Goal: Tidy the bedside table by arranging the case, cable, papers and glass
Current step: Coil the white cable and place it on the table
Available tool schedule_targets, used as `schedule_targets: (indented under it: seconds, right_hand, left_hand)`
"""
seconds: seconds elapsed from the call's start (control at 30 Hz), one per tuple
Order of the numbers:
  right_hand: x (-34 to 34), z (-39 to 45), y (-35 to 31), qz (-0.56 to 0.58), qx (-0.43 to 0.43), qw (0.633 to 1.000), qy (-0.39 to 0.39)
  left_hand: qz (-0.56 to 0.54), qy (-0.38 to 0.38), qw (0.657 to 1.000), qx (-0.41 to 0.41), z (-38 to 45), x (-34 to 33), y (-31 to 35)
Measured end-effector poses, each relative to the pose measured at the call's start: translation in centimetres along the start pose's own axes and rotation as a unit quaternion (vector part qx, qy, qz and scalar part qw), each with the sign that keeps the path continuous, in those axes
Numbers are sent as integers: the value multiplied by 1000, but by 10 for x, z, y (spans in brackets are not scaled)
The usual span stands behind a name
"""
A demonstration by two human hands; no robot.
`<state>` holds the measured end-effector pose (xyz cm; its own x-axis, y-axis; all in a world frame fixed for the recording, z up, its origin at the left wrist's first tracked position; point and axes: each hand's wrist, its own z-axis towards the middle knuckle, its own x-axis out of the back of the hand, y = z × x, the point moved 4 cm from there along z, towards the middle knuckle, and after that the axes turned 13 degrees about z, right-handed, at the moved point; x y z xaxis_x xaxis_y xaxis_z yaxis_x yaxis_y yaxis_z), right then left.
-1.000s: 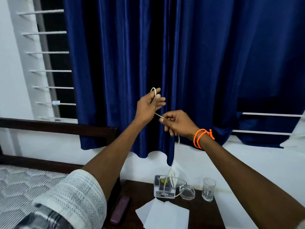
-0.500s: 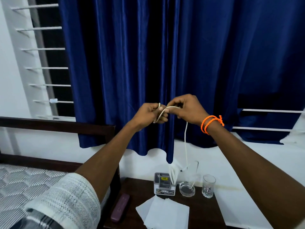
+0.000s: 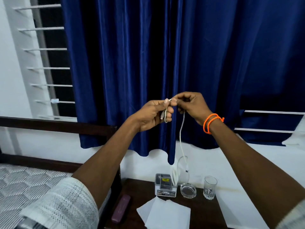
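The left hand [image 3: 153, 114] holds a short folded loop of the white cable [image 3: 181, 138], fingers curled round it with the plug end showing against the palm; the right hand [image 3: 191, 104] pinches the same cable just beside the left fingertips, both hands raised well above the desk [image 3: 206, 212]; from the right hand the cable hangs limp, curves into a loop near the white organiser box [image 3: 165, 185] and appears to end there, though where it finishes is hard to tell. It looks light, thin and soft; it should coil readily but spring open if let go, so the loops are best kept pinched at their crossing while the free run is fed in a little at a time; tugging might drag the tail across the glass [image 3: 210, 187] or the ashtray [image 3: 188, 190] below, both fragile and easily tipped. On the desk lie the papers [image 3: 165, 214], flimsy sheets overlapping, and at the left edge the dark case [image 3: 121, 208], rigid and easy to grip along its length.
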<state>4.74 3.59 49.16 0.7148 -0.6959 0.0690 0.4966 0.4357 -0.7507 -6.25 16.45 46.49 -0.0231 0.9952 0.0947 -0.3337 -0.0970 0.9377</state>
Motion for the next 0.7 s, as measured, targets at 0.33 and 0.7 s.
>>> schedule_targets:
  seconds: [0.33, 0.7]
  right_hand:
    - [-43, -26, 56, 132, -142, 981, 6]
    - [-53, -48, 48, -69, -123, 985, -101]
  left_hand:
    - [-178, 135, 972, -72, 6, 6, 19]
    - [218, 237, 944, -70, 0, 40, 0]
